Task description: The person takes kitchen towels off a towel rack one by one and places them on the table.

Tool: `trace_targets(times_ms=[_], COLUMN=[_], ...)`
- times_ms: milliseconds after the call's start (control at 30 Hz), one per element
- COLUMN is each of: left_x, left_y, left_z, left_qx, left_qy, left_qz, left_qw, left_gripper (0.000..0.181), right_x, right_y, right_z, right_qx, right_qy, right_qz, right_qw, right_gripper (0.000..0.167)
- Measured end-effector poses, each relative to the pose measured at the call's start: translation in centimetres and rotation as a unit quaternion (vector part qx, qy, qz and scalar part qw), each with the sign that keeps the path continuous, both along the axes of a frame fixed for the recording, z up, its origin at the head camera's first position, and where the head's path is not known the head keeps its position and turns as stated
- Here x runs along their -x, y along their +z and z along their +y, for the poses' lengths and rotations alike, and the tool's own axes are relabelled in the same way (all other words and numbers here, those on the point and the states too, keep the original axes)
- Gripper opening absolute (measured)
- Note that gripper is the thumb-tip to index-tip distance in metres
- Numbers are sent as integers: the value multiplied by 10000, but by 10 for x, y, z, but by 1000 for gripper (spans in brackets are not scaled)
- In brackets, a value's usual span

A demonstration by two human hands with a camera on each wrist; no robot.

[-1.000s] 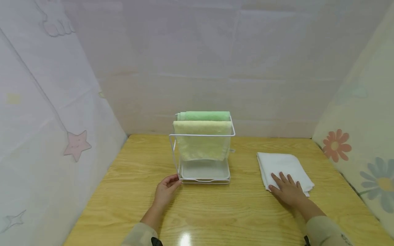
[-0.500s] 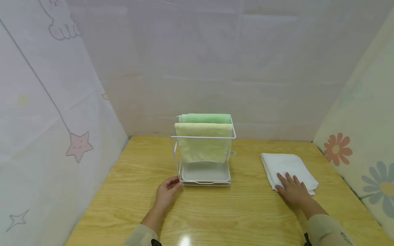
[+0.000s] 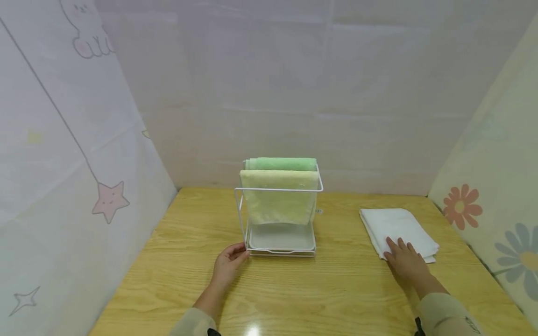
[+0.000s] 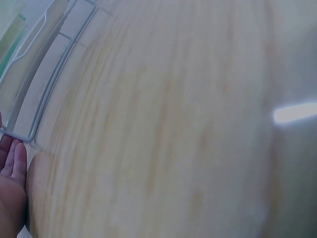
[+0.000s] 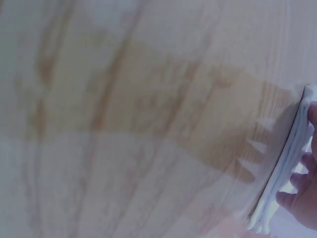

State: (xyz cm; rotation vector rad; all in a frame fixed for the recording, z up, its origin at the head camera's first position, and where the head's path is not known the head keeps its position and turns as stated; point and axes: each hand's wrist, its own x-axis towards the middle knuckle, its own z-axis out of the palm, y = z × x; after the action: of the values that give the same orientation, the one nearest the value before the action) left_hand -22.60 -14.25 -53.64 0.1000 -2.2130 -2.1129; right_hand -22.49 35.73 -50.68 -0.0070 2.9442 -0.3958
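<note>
A white wire rack stands at mid-table, with a yellow towel over its front bar and a green towel behind. A pale tray sits in its base. My left hand pinches the rack's near left corner between thumb and fingers; in the left wrist view, fingers lie against the frame's corner. To the right, a folded white towel lies flat on the wood. My right hand rests on its near edge, fingers spread. The right wrist view shows the towel's layered edge under the fingers.
The wood-grain table reaches back to a pale cloth backdrop. Printed cloth walls stand at both sides, with a pink star on the left and a red flower on the right. A small white tag shows beside the rack.
The white towel has slid slightly right, and my right hand has shifted right and covers less of it. My left hand stays at the rack's corner. The head view has tilted a little.
</note>
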Motion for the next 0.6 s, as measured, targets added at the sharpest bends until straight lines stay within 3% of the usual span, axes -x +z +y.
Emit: trace_targets(times_ms=[233,600], left_x=[3,0], left_y=[-4,2], left_z=[-1,0], left_qx=[0,258], left_qy=[12,-4], left_qz=[-64,-31], left_qw=[10000,9997], left_gripper=[34,34], right_x=[6,17], right_y=[-2,-8], right_z=[0,2], right_qx=[9,-268], right_qy=[-44,91], right_qz=[77,379], right_qw=[10000,9989], right_gripper=[64,56])
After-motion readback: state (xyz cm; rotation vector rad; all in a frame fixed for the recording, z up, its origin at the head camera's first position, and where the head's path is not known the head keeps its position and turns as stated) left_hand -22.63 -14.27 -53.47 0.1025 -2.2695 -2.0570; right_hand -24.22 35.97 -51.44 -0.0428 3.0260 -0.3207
